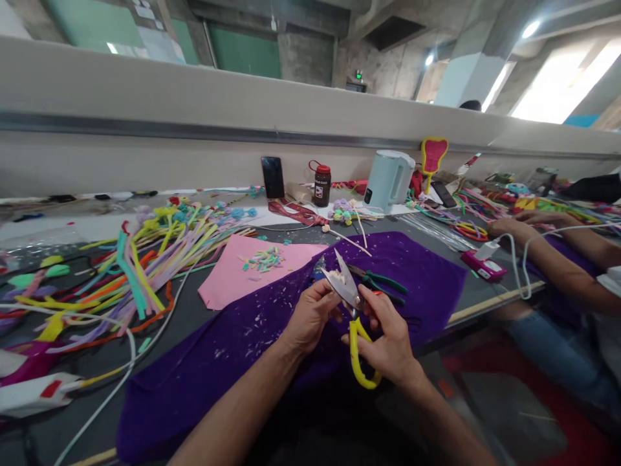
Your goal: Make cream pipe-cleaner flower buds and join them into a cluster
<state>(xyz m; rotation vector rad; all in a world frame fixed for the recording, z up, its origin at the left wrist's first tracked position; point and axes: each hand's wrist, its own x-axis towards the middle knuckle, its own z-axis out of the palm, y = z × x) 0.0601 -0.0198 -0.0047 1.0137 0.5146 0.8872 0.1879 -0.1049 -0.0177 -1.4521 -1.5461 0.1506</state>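
The purple cloth (204, 382) spans the near centre of the work surface. The pink sheet (224, 275) lies along its far left edge. The right hand (391, 340) is clamped on the yellow-handled scissors (357, 303) above the cloth, blades apart. Green-handled pliers (388, 281) lie just beyond. The left hand (308, 317) pinches a pale piece (336, 277) at the blades, partly hidden. Short pastel clippings (264, 260) lie scattered on the sheet.
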